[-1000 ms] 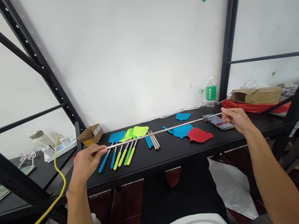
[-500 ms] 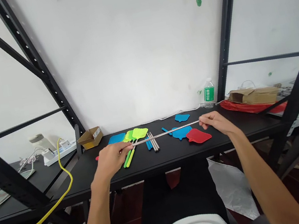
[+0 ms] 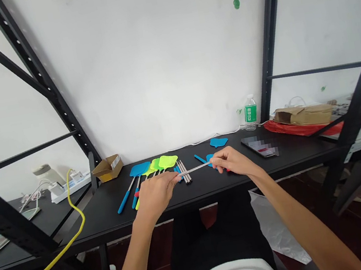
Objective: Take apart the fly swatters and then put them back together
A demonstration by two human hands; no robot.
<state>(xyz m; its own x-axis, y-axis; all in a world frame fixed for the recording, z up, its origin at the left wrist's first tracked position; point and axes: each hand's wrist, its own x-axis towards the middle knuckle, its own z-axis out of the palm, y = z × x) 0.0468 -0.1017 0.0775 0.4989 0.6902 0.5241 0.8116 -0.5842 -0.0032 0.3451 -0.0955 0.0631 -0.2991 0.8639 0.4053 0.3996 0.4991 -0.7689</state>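
A thin silver telescopic rod (image 3: 198, 167) stretches between my hands above the black table. My left hand (image 3: 157, 192) is closed around its left part, and a small red end (image 3: 137, 194) pokes out behind that hand. The fingertips of my right hand (image 3: 232, 160) pinch the other end. Beneath the rod lie several loose silver rods (image 3: 184, 172). Fly swatters with blue heads (image 3: 140, 169) and yellow-green heads (image 3: 167, 161) rest by my left hand, which covers some of their handles. Behind my right hand, a blue swatter head (image 3: 209, 157) and a red one are mostly hidden.
A blue swatter head (image 3: 218, 142) lies farther back. A phone (image 3: 259, 146) and a water bottle (image 3: 250, 113) are at the right, an open cardboard box (image 3: 108, 168) at the left. Black shelf posts (image 3: 270, 40) frame the table. A yellow cable (image 3: 78, 218) hangs at the left.
My hands have come closer together, and the rod between them has slid into itself and become much shorter. My right hand now covers most of the red swatter head.
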